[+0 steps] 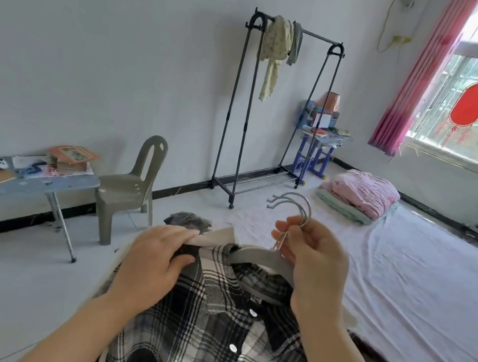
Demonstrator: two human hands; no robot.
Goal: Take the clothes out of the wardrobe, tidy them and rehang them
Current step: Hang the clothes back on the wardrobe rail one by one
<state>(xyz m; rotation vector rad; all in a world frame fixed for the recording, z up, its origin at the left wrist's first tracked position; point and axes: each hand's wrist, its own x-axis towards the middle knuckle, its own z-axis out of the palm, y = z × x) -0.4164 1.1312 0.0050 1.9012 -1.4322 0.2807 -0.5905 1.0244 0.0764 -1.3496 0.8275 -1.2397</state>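
A black-and-white plaid shirt (212,345) with white buttons hangs in front of me on a grey hanger (262,258). My right hand (312,267) pinches the metal necks of several grey hangers, whose hooks (291,204) stick up above my fingers. My left hand (152,264) grips the beige collar of another garment (215,237) at the left shoulder of the bundle. A dark garment (189,220) shows behind it. Far back stands a black clothes rack (276,107) with a yellowish floral garment (275,50) and a grey one (295,42) draped over its rail.
A bed with a pale sheet (419,292) fills the right side, folded pink and green bedding (363,193) at its head. On the left stand a low folding table (6,187) with books and a grey plastic chair (131,187). A small blue desk (317,143) stands by the window.
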